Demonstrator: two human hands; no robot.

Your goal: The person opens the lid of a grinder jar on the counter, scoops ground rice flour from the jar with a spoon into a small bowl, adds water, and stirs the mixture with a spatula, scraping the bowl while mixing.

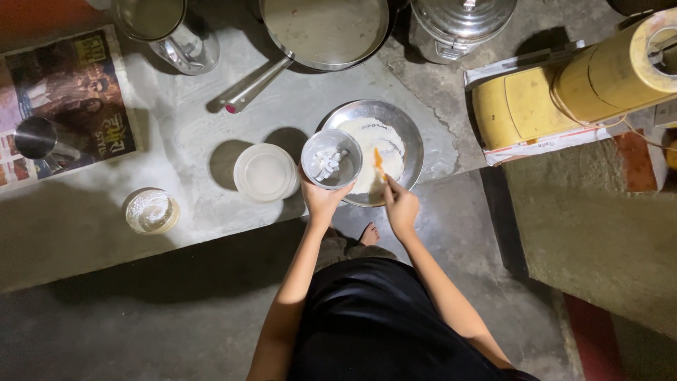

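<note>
My left hand [321, 200] holds a small steel container [331, 159] with white powder clinging inside, raised beside the bowl. My right hand [400, 206] grips an orange spoon [379, 162] whose tip reaches into a wide steel bowl [411, 127] holding a heap of white flour. The bowl sits at the front edge of the grey concrete counter [211, 120].
A white lidded tub [266, 173] stands left of the bowl, and a glass jar of white powder [151, 211] farther left. At the back are a steel pan [317, 28], a jug [166, 32] and a lidded pot [458, 25]. A yellow appliance [564, 99] lies right; a steel cup [39, 137] rests on a magazine.
</note>
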